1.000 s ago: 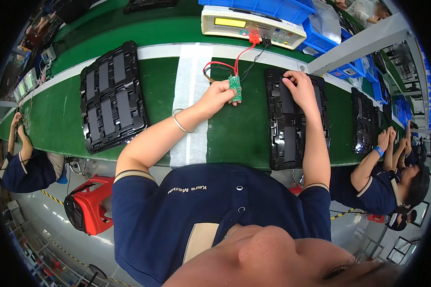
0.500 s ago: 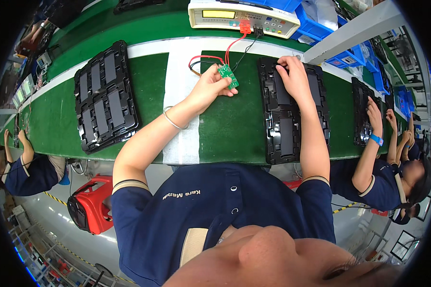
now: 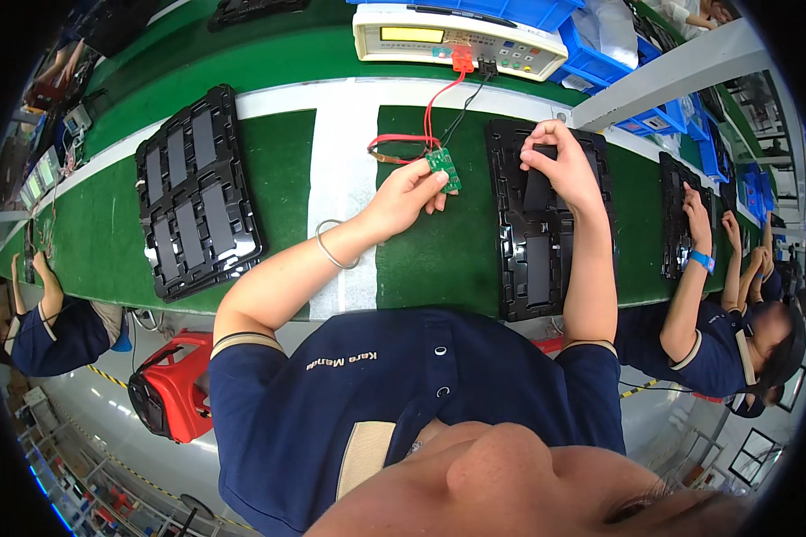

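Observation:
My left hand (image 3: pixel 409 199) is closed on a small green circuit board (image 3: pixel 443 170), held over the green mat between the two tray stacks. Red and dark wires (image 3: pixel 398 139) run at the board's upper end. Over the right black plastic tray (image 3: pixel 510 259), my right hand (image 3: pixel 564 170) is closed, thumb and fingertips pinching the upper end of a flat dark-grey rectangular piece (image 3: pixel 539 190). That piece tilts up out of its pocket, its lower end still over the tray. Other grey pieces lie in the pockets, partly hidden by my forearm.
A cream bench meter (image 3: pixel 461 43) with a yellow display stands at the back, red and black leads plugged in. Another black tray stack (image 3: pixel 197 192) with grey pieces sits at left. Blue bins (image 3: pixel 600 63) and a grey post (image 3: pixel 672 72) are at right. Co-workers sit on both sides.
My right hand has drawn nearer and now raises a grey piece from the tray. The left hand has moved the circuit board slightly right and nearer me.

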Action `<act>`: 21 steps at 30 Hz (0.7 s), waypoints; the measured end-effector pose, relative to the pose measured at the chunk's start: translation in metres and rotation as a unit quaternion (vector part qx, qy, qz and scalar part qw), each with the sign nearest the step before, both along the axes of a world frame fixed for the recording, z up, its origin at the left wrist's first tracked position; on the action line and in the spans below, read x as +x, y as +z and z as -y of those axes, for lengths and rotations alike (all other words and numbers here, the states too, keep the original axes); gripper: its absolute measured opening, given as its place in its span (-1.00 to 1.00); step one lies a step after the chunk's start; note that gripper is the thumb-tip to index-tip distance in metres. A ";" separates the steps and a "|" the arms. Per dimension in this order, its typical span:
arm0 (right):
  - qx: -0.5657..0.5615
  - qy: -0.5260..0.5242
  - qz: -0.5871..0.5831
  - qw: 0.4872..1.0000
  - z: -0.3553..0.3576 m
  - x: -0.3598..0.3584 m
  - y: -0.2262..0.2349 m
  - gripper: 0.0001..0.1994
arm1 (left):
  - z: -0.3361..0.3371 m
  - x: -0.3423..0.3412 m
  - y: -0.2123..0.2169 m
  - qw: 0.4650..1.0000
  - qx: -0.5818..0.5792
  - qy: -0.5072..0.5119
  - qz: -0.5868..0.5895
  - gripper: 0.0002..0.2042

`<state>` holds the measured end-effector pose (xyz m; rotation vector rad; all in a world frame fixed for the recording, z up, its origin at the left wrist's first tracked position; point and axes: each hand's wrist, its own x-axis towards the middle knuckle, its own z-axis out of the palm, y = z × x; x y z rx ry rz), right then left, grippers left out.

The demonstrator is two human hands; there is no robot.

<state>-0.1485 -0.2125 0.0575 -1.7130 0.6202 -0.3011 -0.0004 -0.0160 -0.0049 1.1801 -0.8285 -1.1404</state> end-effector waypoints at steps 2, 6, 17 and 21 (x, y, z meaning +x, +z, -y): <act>0.011 0.018 0.017 1.000 -0.002 -0.005 0.001 -0.71 | 0.001 -0.003 0.002 0.998 -0.020 0.019 -0.061 -0.83; 0.073 0.030 0.016 0.997 0.004 -0.008 -0.007 -0.69 | -0.002 -0.002 0.003 0.999 -0.013 0.018 -0.043 -0.81; 0.108 0.093 0.089 0.986 -0.053 0.017 -0.006 -0.66 | -0.005 -0.005 0.012 0.998 0.047 -0.013 0.031 -0.78; 0.161 0.079 0.053 0.982 -0.069 0.024 -0.019 -0.69 | -0.006 -0.005 0.012 0.999 0.037 -0.006 0.007 -0.75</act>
